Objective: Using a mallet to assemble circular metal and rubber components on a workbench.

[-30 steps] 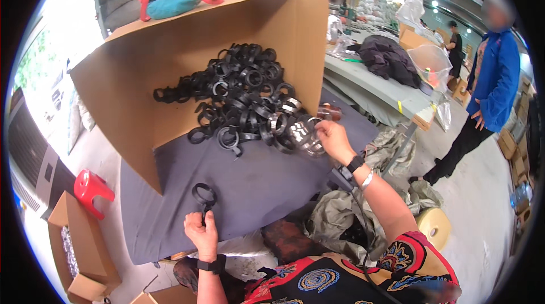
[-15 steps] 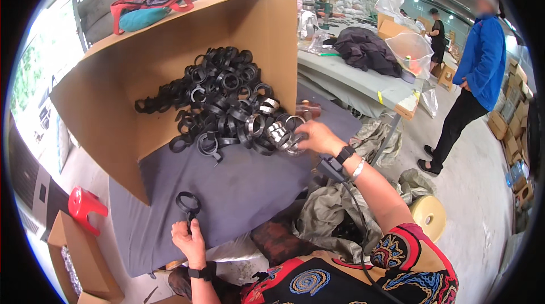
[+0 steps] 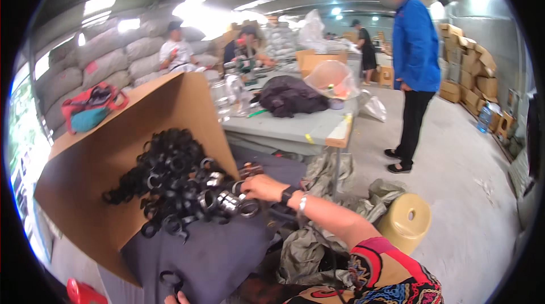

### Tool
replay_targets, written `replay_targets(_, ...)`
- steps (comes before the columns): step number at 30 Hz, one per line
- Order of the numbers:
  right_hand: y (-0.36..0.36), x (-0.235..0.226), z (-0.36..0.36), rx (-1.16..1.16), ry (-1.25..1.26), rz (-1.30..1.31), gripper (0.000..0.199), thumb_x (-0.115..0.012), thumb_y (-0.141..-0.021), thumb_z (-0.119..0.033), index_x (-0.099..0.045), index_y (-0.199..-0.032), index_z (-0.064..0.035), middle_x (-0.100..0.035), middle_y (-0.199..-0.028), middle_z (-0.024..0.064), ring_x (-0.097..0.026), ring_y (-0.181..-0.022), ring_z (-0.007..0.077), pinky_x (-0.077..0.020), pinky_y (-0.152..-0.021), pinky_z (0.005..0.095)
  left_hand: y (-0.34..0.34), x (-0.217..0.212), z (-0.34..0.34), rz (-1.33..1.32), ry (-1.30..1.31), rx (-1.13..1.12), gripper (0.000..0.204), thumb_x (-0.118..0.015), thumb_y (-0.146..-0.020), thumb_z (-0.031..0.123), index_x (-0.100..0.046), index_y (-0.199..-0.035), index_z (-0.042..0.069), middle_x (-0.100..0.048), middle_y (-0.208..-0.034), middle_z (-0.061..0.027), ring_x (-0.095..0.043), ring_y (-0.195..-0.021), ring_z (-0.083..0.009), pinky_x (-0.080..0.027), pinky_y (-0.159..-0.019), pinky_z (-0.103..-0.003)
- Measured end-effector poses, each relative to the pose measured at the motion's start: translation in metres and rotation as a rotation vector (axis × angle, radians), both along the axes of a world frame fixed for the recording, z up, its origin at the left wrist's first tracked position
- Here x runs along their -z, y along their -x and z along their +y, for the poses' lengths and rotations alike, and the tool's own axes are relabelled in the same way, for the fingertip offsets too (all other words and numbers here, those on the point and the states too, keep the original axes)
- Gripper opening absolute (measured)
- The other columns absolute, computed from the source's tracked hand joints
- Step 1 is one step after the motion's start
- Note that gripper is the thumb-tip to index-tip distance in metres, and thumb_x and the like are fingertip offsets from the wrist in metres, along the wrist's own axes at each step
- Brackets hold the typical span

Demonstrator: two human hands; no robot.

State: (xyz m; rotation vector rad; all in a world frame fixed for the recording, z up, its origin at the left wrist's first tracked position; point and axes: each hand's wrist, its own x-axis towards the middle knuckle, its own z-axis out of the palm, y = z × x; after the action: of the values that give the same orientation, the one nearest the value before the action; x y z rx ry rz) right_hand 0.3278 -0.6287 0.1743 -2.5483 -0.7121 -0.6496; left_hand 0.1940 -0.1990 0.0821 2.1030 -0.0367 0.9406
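Observation:
My left hand (image 3: 178, 298), cut off by the lower edge, pinches a black ring with a short tab (image 3: 170, 277) above the dark cloth. My right hand (image 3: 263, 188) reaches to the right side of the pile, its fingers closed on the edge of a ring (image 3: 239, 187). Just below those fingers lie several shiny silver rings (image 3: 228, 202), stacked side by side. A heap of black rings (image 3: 170, 162) spills from the open cardboard box (image 3: 74, 190) onto the dark grey cloth (image 3: 210, 253).
A grey table (image 3: 278, 129) beyond the box bears a dark garment (image 3: 292, 95) and a clear plastic bag (image 3: 334, 80). A person in blue (image 3: 417, 43) stands at the right. A yellow stool (image 3: 404, 221) stands beside my right arm; a red stool (image 3: 85, 292) is at lower left.
My view has tilted up and turned right, so the box and both hands sit lower and further left. The left hand still holds its black ring; the right hand stays at the silver rings.

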Motion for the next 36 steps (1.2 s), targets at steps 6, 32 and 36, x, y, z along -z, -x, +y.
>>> replay_targets(6, 0.006, -0.004, -0.019, 0.015, -0.121, 0.006, 0.016, -0.067, -0.077, -0.015, -0.065, -0.088, -0.004, -0.065, -0.081, 0.0143, -0.063, -0.076, 0.0312, -0.0491, -0.07, 0.0382, -0.02, 0.024, 0.005, -0.026, -0.025, -0.018, 0.024, -0.064, -0.077, 0.01, -0.046, -0.067, -0.001, -0.046, -0.064, -0.0152, -0.045, -0.065, -0.0338, -0.035, -0.062, -0.043)
replay_targets(32, 0.032, 0.057, 0.113, -0.003, -0.508, 0.921, 0.03, -0.061, -0.09, -0.02, -0.06, -0.105, 0.0061, -0.065, -0.082, 0.0133, -0.065, -0.063, 0.0212, -0.0532, -0.05, 0.0336, 0.04, 0.0, -0.009, 0.267, 0.643, 0.311, 0.03, -0.06, -0.09, 0.016, -0.05, -0.064, 0.005, -0.051, -0.061, 0.0023, -0.043, -0.059, -0.0057, -0.034, -0.056, -0.023)
replay_targets(36, 0.044, 0.052, 0.128, 0.191, 0.087, 0.275, 0.061, -0.063, -0.081, -0.055, -0.066, -0.093, 0.0049, -0.064, -0.091, 0.0224, -0.064, -0.089, 0.0335, -0.0521, -0.077, 0.043, 0.062, 0.015, -0.01, 0.323, 0.766, 0.326, 0.029, -0.059, -0.09, 0.017, -0.053, -0.065, 0.005, -0.054, -0.062, 0.0011, -0.046, -0.061, -0.0069, -0.035, -0.059, -0.023)
